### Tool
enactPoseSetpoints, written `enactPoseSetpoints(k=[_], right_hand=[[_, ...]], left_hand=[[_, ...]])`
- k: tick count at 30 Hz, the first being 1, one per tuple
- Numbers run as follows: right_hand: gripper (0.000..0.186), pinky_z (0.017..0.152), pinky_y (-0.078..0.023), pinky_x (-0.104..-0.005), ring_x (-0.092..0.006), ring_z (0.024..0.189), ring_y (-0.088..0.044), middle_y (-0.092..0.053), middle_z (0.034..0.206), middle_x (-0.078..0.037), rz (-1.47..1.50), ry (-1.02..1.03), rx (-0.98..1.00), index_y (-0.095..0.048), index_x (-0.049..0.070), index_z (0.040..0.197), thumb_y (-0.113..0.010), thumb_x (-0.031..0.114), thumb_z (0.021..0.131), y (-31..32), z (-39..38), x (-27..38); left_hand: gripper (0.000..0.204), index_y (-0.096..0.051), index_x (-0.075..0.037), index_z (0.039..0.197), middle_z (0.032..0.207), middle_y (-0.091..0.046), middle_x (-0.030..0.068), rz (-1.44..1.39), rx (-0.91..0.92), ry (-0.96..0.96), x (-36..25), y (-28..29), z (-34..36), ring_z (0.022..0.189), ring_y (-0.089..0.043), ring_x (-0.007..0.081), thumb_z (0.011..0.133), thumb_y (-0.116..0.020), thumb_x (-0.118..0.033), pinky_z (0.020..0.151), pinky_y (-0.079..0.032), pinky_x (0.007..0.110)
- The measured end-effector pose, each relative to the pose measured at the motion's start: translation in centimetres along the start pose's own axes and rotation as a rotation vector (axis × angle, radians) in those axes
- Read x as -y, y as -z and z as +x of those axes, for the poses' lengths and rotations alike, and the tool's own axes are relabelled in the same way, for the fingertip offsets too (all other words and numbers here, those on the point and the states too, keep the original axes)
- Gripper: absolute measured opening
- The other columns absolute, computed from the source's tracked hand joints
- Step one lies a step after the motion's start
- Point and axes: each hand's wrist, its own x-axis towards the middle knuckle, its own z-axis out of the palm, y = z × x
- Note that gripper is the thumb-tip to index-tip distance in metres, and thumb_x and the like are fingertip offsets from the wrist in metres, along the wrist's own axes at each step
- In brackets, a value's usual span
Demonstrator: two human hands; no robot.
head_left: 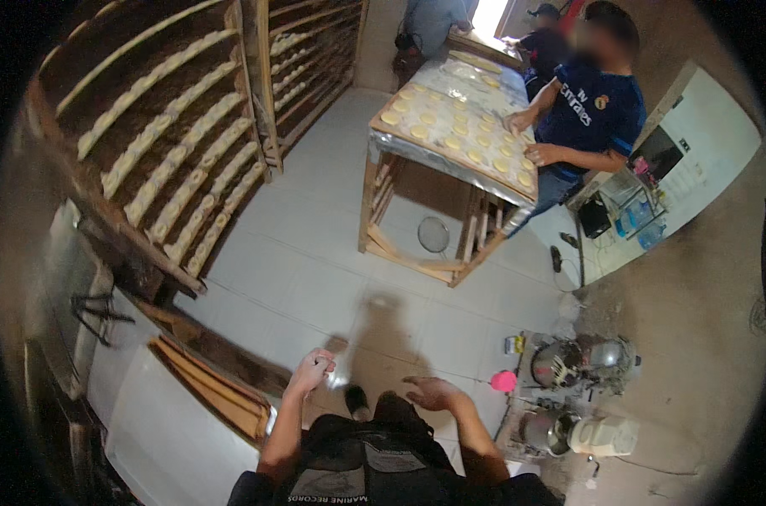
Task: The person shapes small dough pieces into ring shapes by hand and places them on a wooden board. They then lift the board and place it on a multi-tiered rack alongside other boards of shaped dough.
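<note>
My left hand (314,371) is held out above the floor with its fingers curled closed. A small pale patch shows at the fingers, and I cannot make out whether it is something held. My right hand (432,393) is apart from it, fingers stretched and holding nothing. Nearest to the left hand is a stack of wooden trays (210,390) beside a white lid-like surface (168,426). Farther ahead, a floured table (447,150) carries rows of flat yellow dough rounds (453,143). A person in a dark blue shirt works with both hands at its right side.
Tall wooden racks (252,93) with rows of shaped dough pieces (180,160) line the left. Pots (551,430) and a pink container (503,381) stand at the lower right. A round sieve (433,235) is under the table. Other people are at the far end.
</note>
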Motion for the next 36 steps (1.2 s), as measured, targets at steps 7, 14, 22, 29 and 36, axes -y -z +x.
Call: enactPoseSetpoints(k=[7,14,22,29,36], right_hand=[[0.047,0.092,-0.048,-0.0462,-0.0399,0.106,-0.061,-0.064,0.114,-0.022,0.078,-0.269,-0.215,-0.048,0.012,0.135,-0.054,0.034,0.094,19.9,12.4,-4.2],[0.030,0.077,-0.052,-0.0419,-0.0364,0.087,-0.066,-0.067,0.100,-0.021,0.208,0.193,-0.793,-0.062,0.006,0.116,-0.056,0.021,0.091,40.2,28.8,-6.4],[0.014,0.075,-0.052,-0.0437,-0.0392,0.085,-0.064,-0.064,0.088,-0.022,0.179,0.143,-1.096,-0.059,0.004,0.092,-0.056,0.016,0.087,65.8,43.8,-0.5],[0.036,0.082,-0.051,-0.0480,-0.0426,0.095,-0.062,-0.062,0.102,-0.025,0.204,-0.777,-1.252,-0.056,0.009,0.117,-0.060,0.028,0.086,72.3,54.1,-6.3],[0.047,0.080,-0.051,-0.0502,-0.0412,0.097,-0.059,-0.057,0.106,-0.025,0.118,-1.145,-1.298,-0.050,0.010,0.124,-0.062,0.025,0.082,77.7,60.5,-7.7]], left_hand=[[0.016,-0.056,-0.007,0.107,0.094,-0.064,0.0058,-0.098,-0.100,0.028,-9.6,8.6,20.5,0.081,-0.063,0.0145,0.095,-0.048,-0.013,0.070,-0.051,0.029],[0.014,-0.055,-0.011,0.108,0.093,-0.063,0.0057,-0.103,-0.141,-0.041,-20.7,18.1,36.8,0.082,-0.063,0.0159,0.096,-0.053,-0.017,0.070,-0.051,0.032],[0.021,-0.057,-0.006,0.105,0.088,-0.064,0.0060,-0.022,-0.250,-0.133,-36.8,28.7,56.2,0.082,-0.063,0.0167,0.097,-0.056,-0.025,0.069,-0.052,0.031],[0.022,-0.061,-0.003,0.106,0.094,-0.064,0.0096,0.252,0.185,-0.605,-55.1,26.8,80.5,0.088,-0.063,0.0196,0.096,-0.055,-0.021,0.078,-0.051,0.033],[0.028,-0.061,-0.004,0.111,0.102,-0.064,0.0222,0.962,0.523,-1.189,-72.1,3.1,91.6,0.094,-0.060,0.0409,0.093,-0.054,-0.024,0.084,-0.050,0.045]])
